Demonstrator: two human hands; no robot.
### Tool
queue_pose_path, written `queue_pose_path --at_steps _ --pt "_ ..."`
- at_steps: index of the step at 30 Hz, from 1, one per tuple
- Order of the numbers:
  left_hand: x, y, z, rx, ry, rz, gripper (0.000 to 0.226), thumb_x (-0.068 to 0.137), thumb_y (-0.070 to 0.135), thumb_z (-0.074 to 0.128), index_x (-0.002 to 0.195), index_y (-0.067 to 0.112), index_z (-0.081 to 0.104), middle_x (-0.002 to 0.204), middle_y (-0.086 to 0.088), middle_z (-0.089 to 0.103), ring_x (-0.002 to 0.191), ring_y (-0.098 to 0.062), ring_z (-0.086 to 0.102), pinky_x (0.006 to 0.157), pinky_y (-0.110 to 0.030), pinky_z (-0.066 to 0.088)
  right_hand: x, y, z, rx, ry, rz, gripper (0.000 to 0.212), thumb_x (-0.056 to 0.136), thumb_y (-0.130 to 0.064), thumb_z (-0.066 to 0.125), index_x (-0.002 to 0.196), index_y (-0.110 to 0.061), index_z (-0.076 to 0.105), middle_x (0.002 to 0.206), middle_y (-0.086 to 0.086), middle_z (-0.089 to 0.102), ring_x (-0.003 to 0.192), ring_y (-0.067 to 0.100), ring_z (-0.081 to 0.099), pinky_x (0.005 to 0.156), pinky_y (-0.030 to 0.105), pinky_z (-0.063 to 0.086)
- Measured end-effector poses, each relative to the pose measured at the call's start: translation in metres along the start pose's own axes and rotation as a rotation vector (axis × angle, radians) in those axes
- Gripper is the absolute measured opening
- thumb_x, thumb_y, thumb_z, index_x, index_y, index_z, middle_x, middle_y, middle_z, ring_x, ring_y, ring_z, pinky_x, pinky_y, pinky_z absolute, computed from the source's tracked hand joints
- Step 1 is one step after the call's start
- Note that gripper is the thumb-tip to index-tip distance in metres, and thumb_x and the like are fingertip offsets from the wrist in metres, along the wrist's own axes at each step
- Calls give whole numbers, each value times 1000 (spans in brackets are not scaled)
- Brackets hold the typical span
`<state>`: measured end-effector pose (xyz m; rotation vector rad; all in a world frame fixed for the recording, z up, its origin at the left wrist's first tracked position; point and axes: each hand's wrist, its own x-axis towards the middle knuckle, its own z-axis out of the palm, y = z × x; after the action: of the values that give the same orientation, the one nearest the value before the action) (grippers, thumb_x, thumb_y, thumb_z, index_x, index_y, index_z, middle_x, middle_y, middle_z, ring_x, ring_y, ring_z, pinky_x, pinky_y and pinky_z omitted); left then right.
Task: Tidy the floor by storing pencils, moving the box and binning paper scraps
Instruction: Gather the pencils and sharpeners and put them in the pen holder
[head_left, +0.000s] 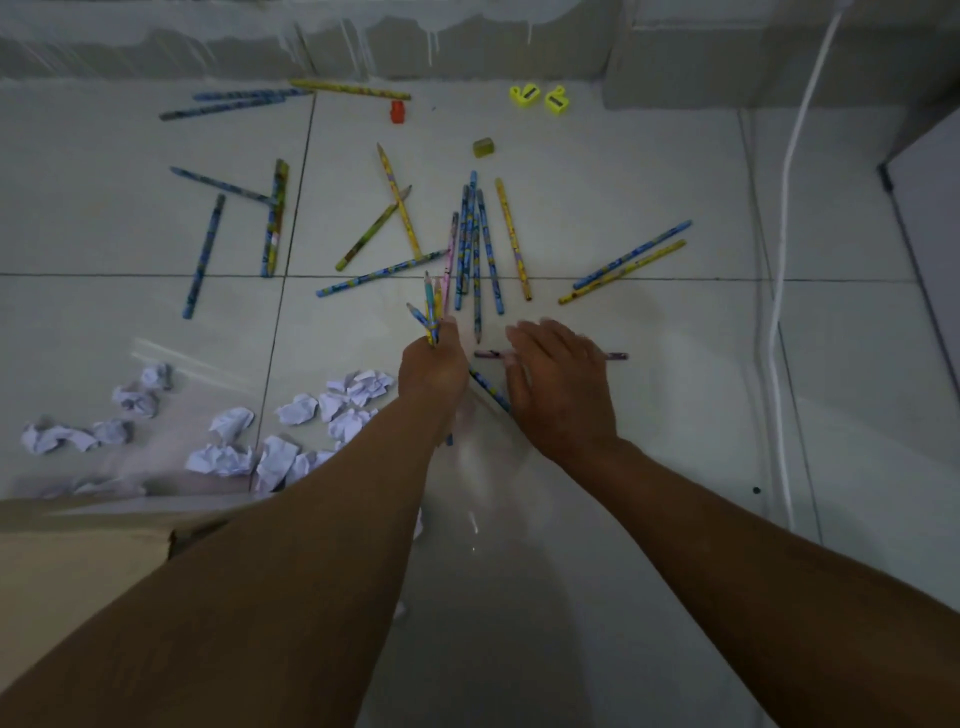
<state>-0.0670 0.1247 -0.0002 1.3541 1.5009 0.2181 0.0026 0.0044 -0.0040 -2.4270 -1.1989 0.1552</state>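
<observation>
We clench a pencil bundle (430, 317) in our left hand (434, 364) as storage, freeing our spread, empty right hand (558, 382) over a purple pencil (488, 354).

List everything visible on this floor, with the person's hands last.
Loose pencils: over twenty, mostly blue or yellow, scattered on the tiles.
Paper scraps: many, white, crumpled, lower left.
Yellow sharpeners: two, near the wall.
Red sharpener: one, by the far pencils.
Olive eraser: one, above the central pencils.
Cardboard box: one, tan, bottom left.
White cable: one, right side.
Left hand: holds a pencil bundle.
Right hand: open over a dark pencil.
</observation>
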Motion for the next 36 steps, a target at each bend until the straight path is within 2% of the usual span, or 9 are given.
queue_pose_path --at_steps 3,5,10,15,19,23,30,33,36 --pt "-1 -7 2 99 -44 -6 61 101 49 37 92 -4 64 100 -31 65 95 -44 64 84 -48 53 0 16 4 -183 -181 -12 47 102 -32 35 146 -18 39 156 0 35 147 20 23 119 53 13" --pt "-2 -12 3 165 -45 40 60 102 48 35 99 -4 66 103 -29 66 96 -42 64 77 -42 50 3 23 6 -207 -220 1 48 102 -34 33 147 -19 37 157 0 32 148 20 20 119 55 9" --pt "0 -18 3 231 -23 104 51 103 46 34 91 5 62 91 -15 65 93 -37 63 75 -34 45 7 33 8 -152 -177 51 35 99 -30 44 131 -21 57 146 -1 48 137 22 39 115 48 22" --pt "4 -18 9 131 -42 65 53 104 42 35 103 -3 63 107 -28 66 100 -42 64 90 -48 52 6 28 1 -235 -109 51 21 97 -23 48 101 -19 68 103 4 63 96 28 58 80 40 37" --pt "-6 -7 17 119 18 103 55 98 53 39 102 6 65 100 -19 68 94 -38 64 77 -40 50 11 17 -4 105 -95 201 18 94 -26 54 101 -19 69 97 5 65 92 25 61 81 40 45" --pt "-18 24 23 -61 -87 5 78 70 81 53 107 15 69 92 -6 69 81 -24 64 68 -30 47 21 -2 -18 504 30 312 14 91 -23 63 97 -16 74 91 0 73 84 13 66 79 33 54" --pt "-12 73 41 -39 -200 21 62 95 55 49 126 2 60 121 -19 64 109 -35 62 95 -43 51 39 -12 -61 664 41 368 14 87 -20 67 96 -20 77 90 -5 76 84 4 69 80 26 55" --pt "-16 84 42 -99 -228 -21 56 98 53 43 117 2 60 105 -15 65 87 -29 63 84 -41 54 45 -12 -74 612 55 357 12 86 -20 67 91 -21 77 83 -9 75 78 0 68 74 22 54" --pt "-18 98 37 -165 -181 -24 50 99 52 41 78 8 55 74 -8 54 61 -21 52 76 -42 56 51 -8 -86 516 112 382 11 85 -19 65 86 -21 76 81 -8 74 77 5 68 76 28 56"
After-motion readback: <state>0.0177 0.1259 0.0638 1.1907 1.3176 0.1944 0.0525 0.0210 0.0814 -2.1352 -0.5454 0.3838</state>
